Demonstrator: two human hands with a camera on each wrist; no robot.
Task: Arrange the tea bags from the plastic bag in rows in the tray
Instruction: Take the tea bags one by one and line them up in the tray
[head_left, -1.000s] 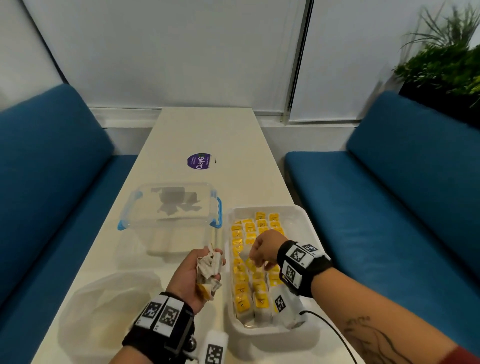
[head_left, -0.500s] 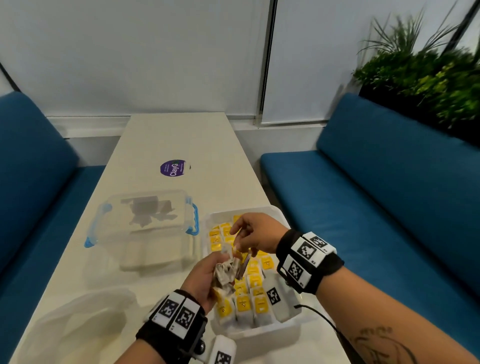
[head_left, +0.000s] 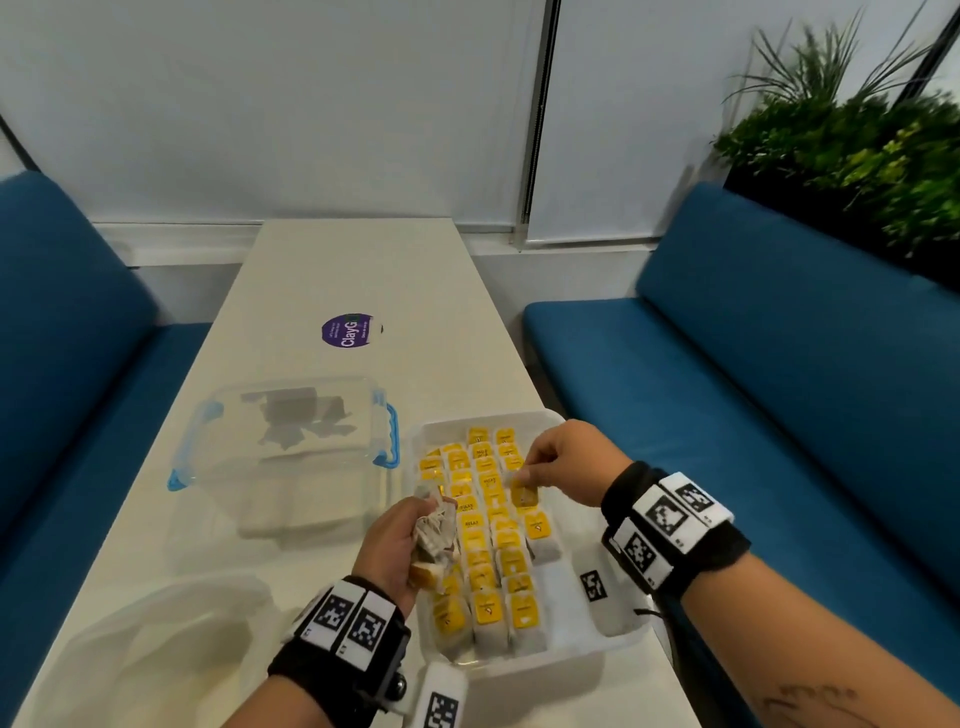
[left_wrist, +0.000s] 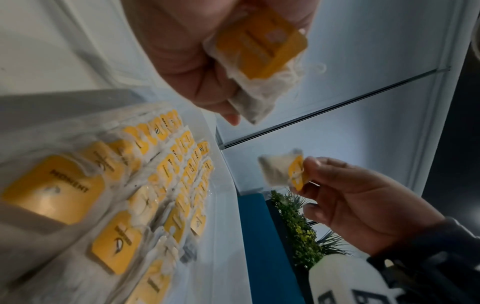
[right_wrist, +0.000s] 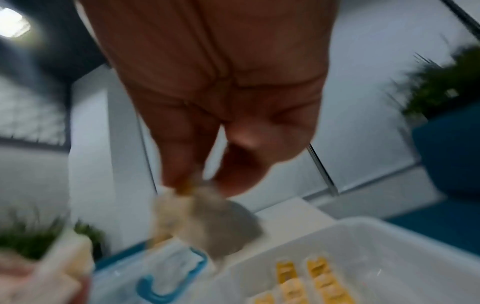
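A white tray (head_left: 597, 631) at the table's near right holds several rows of tea bags (head_left: 488, 540) with yellow tags. My left hand (head_left: 400, 540) hovers at the tray's left edge and grips a bunch of tea bags (head_left: 436, 530), seen close up as the bunch (left_wrist: 259, 61) in the left wrist view. My right hand (head_left: 561, 465) is above the tray's far right part and pinches a single tea bag (head_left: 523, 493) by its tag; the bag (left_wrist: 283, 168) (right_wrist: 205, 222) hangs from thumb and finger. The crumpled plastic bag (head_left: 156, 644) lies at the near left.
A clear storage box with blue clips (head_left: 291, 441) stands left of the tray. A purple round sticker (head_left: 347, 330) is further up the table. Blue benches (head_left: 779, 395) flank the table, and plants (head_left: 852, 135) stand at the far right.
My right hand took one tea bag from the bunch in my left hand and carried it right, over the tray's right rows. The head view shifted between frames.
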